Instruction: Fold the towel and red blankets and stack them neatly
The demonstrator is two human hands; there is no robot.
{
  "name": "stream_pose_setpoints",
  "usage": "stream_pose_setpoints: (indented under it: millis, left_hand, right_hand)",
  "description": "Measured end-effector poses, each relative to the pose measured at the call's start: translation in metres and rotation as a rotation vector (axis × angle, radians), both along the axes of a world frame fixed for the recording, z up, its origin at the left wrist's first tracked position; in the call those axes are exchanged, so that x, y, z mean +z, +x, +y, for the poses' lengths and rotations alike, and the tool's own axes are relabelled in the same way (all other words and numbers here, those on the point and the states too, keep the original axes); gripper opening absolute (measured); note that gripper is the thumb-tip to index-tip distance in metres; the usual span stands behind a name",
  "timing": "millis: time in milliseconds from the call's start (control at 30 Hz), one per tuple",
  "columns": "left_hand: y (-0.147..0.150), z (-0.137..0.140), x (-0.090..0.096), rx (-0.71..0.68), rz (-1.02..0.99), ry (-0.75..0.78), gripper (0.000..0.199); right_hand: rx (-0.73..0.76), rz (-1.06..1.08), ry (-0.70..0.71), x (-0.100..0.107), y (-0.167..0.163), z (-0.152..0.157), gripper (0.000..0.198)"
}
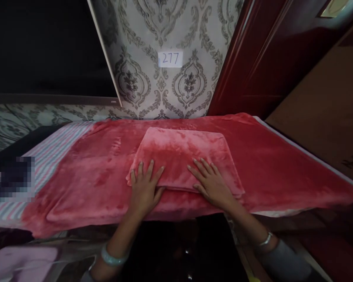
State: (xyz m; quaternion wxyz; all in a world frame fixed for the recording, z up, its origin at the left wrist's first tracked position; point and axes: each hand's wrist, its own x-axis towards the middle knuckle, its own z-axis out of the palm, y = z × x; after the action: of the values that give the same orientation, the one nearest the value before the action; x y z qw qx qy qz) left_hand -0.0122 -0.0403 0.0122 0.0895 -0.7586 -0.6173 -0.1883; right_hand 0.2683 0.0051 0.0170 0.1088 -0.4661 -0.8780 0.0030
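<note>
A folded pink plush cloth (185, 147) lies flat near the middle of a larger red plush blanket (270, 168). On the left part of its near side rests my left hand (144, 190), palm down with the fingers spread. My right hand (213, 184) presses flat on the right part, its fingers stretched forward. Both thumbs lie close to the cloth's near edge. Neither hand grips anything. What lies under the palms is hidden.
The red blanket covers most of a table, over a striped cloth (61, 143) at the left. A dark screen (47, 51) hangs at the back left. Patterned wall with a paper reading 277 (170, 58) stands behind. A cardboard panel (323, 105) borders the right side.
</note>
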Motion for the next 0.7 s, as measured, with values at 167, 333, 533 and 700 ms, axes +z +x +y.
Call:
stream_pose_setpoints:
  millis: [167,333,533,700]
  left_hand:
    - [0.001,0.001,0.0,0.002,-0.003,-0.003,0.061]
    - [-0.012,-0.001,-0.001,-0.043,-0.118,0.015,0.056]
    - [-0.005,0.025,0.052,-0.274,-0.434,-0.039,0.049]
    - [0.053,0.087,0.089,-0.61,-0.252,-0.38,0.056]
  right_hand:
    - [-0.006,0.058,0.02,-0.006,-0.003,-0.004,0.057]
    - [-0.045,0.179,0.008,-0.007,0.022,-0.017,0.05]
    - [0.06,0.257,0.022,0.019,0.012,-0.011,0.046]
    - [0.158,0.145,-0.019,0.03,-0.018,0.014,0.052]
